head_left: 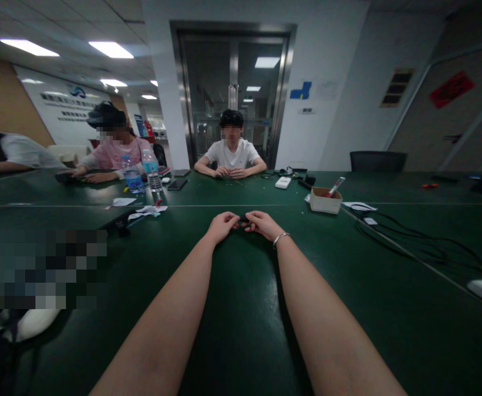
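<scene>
Both arms reach forward over the dark green table [241, 330]. My left hand [223, 225] is closed in a pinch on one end of a small dark object [243, 218]. At its other end, my right hand [264, 224], with a silver bracelet [281, 239] on the wrist, also pinches it. Fingertips cover much of this object, so its kind cannot be made out. The two hands face each other a short gap apart, just above or resting on the tabletop; which of these is unclear.
Right of my hands stands a small open box [325, 201] holding a marker-like stick [336, 187]. Black cables [414, 236] run beyond it. Crumpled paper [148, 211] and two water bottles [132, 176] are on the left. A person [232, 151] sits opposite; others sit left.
</scene>
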### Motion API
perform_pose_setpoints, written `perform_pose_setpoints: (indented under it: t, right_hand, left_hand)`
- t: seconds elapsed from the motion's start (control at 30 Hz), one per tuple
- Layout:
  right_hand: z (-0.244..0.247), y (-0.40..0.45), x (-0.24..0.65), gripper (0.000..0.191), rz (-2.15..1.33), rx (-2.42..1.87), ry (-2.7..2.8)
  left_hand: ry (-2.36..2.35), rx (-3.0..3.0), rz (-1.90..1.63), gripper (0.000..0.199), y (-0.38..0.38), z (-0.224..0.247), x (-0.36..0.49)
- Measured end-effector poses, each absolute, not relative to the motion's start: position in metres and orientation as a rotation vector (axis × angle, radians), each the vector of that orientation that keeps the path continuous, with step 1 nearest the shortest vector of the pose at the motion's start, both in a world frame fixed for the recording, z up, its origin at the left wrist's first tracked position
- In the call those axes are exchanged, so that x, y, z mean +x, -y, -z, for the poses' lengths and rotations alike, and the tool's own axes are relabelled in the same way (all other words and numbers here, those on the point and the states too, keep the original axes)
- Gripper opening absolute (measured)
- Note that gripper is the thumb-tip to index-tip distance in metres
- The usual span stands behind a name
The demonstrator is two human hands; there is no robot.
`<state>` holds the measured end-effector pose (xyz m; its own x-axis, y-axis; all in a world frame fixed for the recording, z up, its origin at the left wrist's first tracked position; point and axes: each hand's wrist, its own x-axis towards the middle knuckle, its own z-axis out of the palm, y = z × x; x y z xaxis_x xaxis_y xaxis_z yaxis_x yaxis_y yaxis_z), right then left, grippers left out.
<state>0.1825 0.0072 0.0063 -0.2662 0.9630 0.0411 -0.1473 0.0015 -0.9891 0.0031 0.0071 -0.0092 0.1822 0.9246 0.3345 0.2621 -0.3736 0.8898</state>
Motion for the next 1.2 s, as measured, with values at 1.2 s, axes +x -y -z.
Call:
perform_pose_setpoints:
  t: [1.2]
  right_hand:
    - [-0.0070, -0.0075, 0.1821, 0.008, -1.460, -0.941, 1.306]
  left_hand:
    - [-1.091, 1.675, -1.332, 0.029, -0.0130, 0.0101, 0.0028]
